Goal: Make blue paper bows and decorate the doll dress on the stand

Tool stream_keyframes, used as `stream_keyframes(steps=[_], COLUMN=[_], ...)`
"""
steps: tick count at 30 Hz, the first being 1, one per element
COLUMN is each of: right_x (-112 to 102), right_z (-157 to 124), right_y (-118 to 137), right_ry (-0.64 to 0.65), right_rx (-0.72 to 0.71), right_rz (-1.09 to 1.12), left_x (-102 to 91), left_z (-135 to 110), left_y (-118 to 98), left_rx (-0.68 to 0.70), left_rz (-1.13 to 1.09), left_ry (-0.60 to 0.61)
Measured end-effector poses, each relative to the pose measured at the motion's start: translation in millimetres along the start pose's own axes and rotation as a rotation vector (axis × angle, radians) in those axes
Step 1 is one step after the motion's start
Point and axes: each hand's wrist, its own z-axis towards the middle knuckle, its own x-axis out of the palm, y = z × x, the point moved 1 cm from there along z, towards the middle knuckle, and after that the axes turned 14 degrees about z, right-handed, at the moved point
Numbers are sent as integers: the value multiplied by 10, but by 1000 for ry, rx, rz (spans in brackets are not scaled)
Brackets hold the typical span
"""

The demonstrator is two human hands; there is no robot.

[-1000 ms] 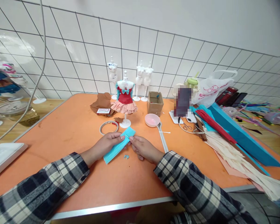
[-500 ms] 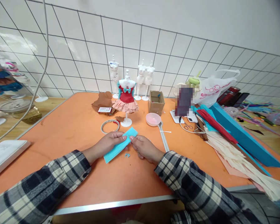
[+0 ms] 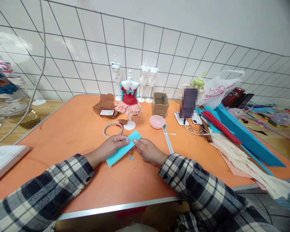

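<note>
A folded strip of light blue crepe paper (image 3: 118,156) slants between my hands, low over the orange table. My left hand (image 3: 113,145) grips its left side, thumb on top. The fingers of my right hand (image 3: 149,150) are pinched at its right edge, thumb and forefinger together on the paper. Small blue scraps (image 3: 131,158) lie on the table just below the strip. Beyond my hands stands a white mini dress form (image 3: 130,84) wearing a red bodice with blue trim and a ruffled pink skirt (image 3: 128,108).
Behind the hands are a ring-shaped roll (image 3: 113,129), brown paper (image 3: 103,104), a pink bowl (image 3: 157,121), grey tweezers (image 3: 168,138) and a cardboard box (image 3: 160,104). Scissors (image 3: 192,128), a phone (image 3: 189,103) and crepe paper sheets (image 3: 252,141) lie right. A white case (image 3: 7,161) sits left.
The view has shifted slightly, so the table things appear a little left and higher. Both hands keep their grip on the blue crepe paper, with barely any movement.
</note>
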Motion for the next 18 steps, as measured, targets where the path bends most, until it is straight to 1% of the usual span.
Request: stream_keyframes(steps=[5,8,11,15,18], right_x=[-3,-4,-17,-45,-57], right_z=[3,16,35,55,59], right_y=[0,-15,-43,-92,-116], right_ry=[-3,-23,-14,-24,-34], right_rx=[-22,-47,-69,-33,-54], right_rz=[-36,-47,-76,-114,-151], left_x=[-12,-14,-16,5,44], left_z=[-4,-20,-25,-12,-3], left_y=[26,29,39,51,53], left_rx=[-8,44,103,94,88], left_rz=[52,45,43,91,109], left_ry=[-15,11,38,45,28])
